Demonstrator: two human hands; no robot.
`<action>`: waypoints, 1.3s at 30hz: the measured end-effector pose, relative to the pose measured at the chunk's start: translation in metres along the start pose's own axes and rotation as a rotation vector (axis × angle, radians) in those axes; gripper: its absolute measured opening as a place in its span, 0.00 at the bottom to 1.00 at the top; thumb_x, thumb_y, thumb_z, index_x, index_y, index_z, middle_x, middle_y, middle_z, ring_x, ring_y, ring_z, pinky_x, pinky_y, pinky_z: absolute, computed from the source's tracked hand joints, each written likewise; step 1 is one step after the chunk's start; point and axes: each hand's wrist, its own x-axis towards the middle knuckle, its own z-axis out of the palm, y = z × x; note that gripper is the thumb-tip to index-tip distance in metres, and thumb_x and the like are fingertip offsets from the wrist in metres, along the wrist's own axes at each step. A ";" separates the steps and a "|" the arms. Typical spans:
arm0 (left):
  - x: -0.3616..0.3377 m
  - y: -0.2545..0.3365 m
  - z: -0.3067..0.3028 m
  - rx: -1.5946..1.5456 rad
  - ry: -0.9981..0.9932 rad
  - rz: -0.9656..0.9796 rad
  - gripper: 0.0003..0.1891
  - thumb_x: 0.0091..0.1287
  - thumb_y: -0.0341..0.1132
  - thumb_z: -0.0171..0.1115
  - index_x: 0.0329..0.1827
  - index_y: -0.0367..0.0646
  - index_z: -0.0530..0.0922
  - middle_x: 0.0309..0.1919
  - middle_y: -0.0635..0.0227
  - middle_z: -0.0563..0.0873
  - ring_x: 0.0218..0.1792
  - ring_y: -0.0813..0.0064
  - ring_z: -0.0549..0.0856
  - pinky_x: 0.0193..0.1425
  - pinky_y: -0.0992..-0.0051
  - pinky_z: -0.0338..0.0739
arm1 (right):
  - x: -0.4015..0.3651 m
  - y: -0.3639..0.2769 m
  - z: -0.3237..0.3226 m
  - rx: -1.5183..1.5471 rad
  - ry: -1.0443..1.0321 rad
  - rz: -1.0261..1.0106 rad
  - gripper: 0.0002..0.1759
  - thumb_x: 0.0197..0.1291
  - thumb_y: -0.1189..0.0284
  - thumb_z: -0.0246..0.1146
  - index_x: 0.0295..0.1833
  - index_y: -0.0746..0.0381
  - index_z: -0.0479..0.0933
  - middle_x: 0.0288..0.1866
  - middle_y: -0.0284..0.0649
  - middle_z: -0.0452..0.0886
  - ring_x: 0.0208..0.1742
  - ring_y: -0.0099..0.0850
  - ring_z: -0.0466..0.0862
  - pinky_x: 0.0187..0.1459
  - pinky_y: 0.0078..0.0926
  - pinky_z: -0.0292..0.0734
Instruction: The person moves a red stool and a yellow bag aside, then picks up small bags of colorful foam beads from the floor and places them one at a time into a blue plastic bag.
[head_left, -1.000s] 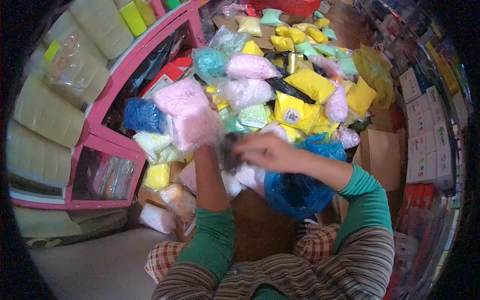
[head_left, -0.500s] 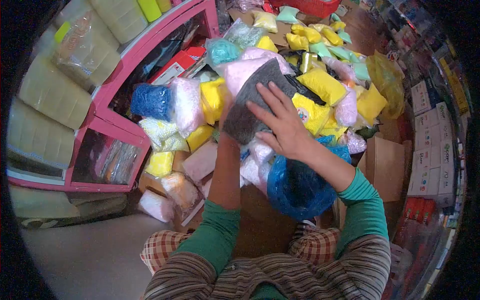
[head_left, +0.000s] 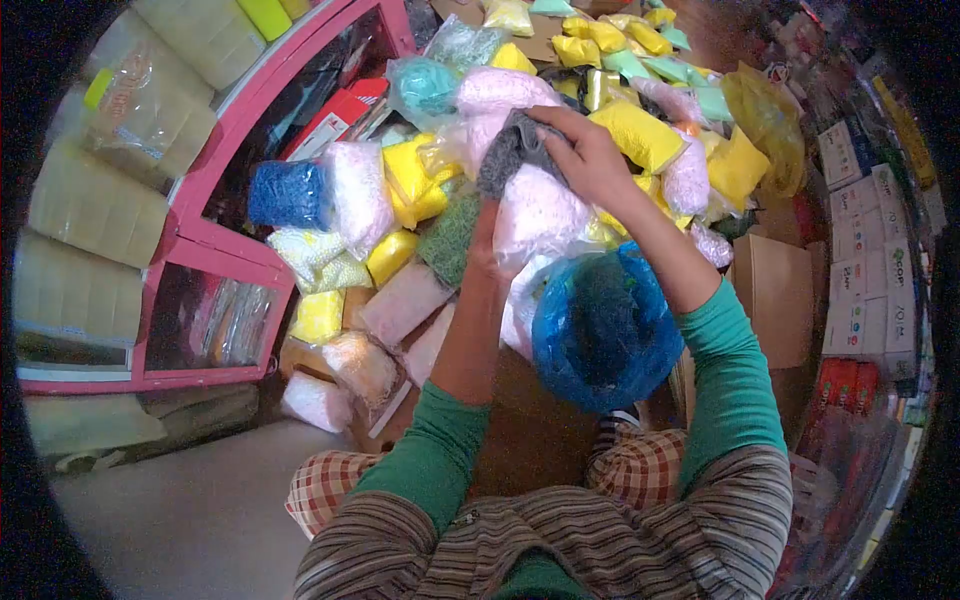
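Seen from above, a person's right hand (head_left: 585, 155) is closed on the top of a grey packet (head_left: 508, 150), holding it up over a heap of packets (head_left: 400, 185) in pink, yellow and blue. The left hand (head_left: 487, 228) reaches up against a pink packet (head_left: 540, 215) just below the grey one; its fingers are hidden, so their grip cannot be told. A blue plastic bag (head_left: 600, 330) lies near the person's knees, with a pink cabinet (head_left: 215, 235) to the left.
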 end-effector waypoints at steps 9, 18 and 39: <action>-0.001 0.068 -0.025 -0.471 -0.718 -0.082 0.26 0.61 0.57 0.45 0.52 0.45 0.69 0.47 0.59 0.75 0.45 0.65 0.75 0.50 0.63 0.71 | -0.049 0.002 0.006 -0.031 -0.146 -0.078 0.15 0.49 0.77 0.58 0.46 0.66 0.73 0.44 0.47 0.76 0.45 0.42 0.76 0.48 0.30 0.71; 0.001 0.033 0.000 0.279 0.231 0.103 0.23 0.64 0.48 0.48 0.57 0.44 0.64 0.45 0.65 0.74 0.47 0.70 0.75 0.48 0.72 0.72 | -0.032 -0.024 0.014 0.809 0.092 0.342 0.23 0.52 0.70 0.61 0.53 0.67 0.68 0.47 0.39 0.75 0.44 0.26 0.75 0.47 0.23 0.70; -0.016 -0.006 0.043 0.424 0.243 -0.068 0.26 0.60 0.47 0.56 0.55 0.39 0.65 0.46 0.61 0.75 0.48 0.69 0.76 0.49 0.69 0.75 | 0.003 0.055 -0.042 0.022 0.251 0.029 0.11 0.57 0.74 0.51 0.42 0.60 0.77 0.33 0.39 0.80 0.34 0.25 0.77 0.38 0.19 0.71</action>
